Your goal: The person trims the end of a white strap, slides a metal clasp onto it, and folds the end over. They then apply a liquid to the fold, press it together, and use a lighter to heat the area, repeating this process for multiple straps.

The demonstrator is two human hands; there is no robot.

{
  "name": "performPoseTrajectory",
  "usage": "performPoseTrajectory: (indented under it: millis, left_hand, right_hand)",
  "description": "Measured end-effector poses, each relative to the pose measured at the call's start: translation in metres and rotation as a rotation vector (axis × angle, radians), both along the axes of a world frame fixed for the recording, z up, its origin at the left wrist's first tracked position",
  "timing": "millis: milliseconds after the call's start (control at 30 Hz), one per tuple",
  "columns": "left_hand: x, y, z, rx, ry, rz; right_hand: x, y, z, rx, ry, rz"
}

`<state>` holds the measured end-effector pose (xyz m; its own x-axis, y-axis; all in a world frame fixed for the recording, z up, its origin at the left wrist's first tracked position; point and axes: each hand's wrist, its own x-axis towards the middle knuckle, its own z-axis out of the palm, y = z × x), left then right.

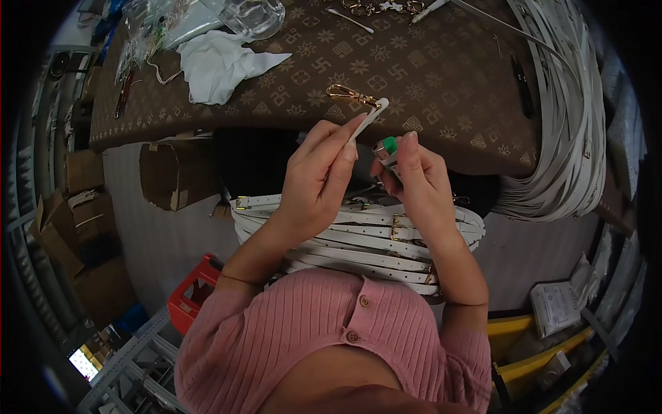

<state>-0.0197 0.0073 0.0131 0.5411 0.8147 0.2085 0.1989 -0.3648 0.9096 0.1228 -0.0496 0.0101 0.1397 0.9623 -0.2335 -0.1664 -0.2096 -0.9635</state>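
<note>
One white strap (367, 123) is pinched in the grip of my left hand (314, 176), gold clasp (350, 94) outward; my right hand (424, 183) has its grip closed around a lighter (388, 152) nearby. Pinching close to the clasp should curb sway.

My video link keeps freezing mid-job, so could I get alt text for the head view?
The left hand pinches a white strap tipped with a gold-toned clasp; close by, the right hand holds what looks like a green-topped lighter. Buckled white straps lie below the hands, and more strapping drapes over the right side of the brown patterned tablecloth.
</note>
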Motion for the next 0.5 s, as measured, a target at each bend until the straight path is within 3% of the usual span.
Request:
performPoseTrajectory:
  millis: [200,500]
  left_hand:
    - [0.000,0.000,-0.001,-0.209,-0.041,-0.007]
    - [0.000,0.000,-0.007,-0.463,-0.218,-0.043]
  right_hand:
    - [0.005,0.010,0.003,-0.207,0.048,-0.017]
    - [-0.003,0.012,0.003,-0.106,0.078,-0.032]
